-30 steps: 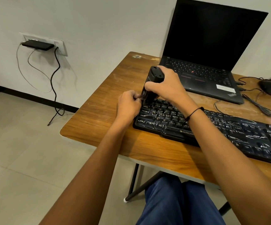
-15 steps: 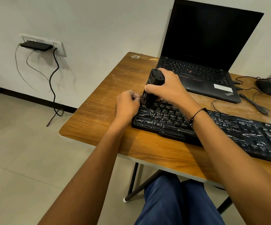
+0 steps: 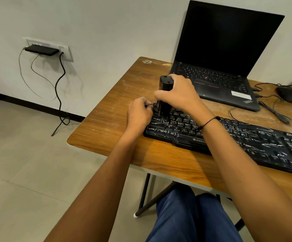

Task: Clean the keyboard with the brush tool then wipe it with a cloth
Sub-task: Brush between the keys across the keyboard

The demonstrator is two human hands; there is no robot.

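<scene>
A black keyboard (image 3: pixel 232 137) with white smears lies across the wooden table (image 3: pixel 110 123). My right hand (image 3: pixel 178 95) grips a black, upright brush tool (image 3: pixel 165 86) that stands over the keyboard's far left corner. My left hand (image 3: pixel 139 112) is curled beside the tool's lower end, and its fingertips pinch a small part at the tool's base. The tool's bottom end is hidden between my hands. No cloth is in view.
An open black laptop (image 3: pixel 217 75) sits behind the keyboard. A black mouse (image 3: pixel 287 94) and cables (image 3: pixel 272 110) lie at the right rear. A wall socket holds a black device (image 3: pixel 41 49) with dangling wires, left of the table.
Both hands and the brush tool stay at the keyboard's left corner; the tool stands a little more upright. The view has shifted slightly.
</scene>
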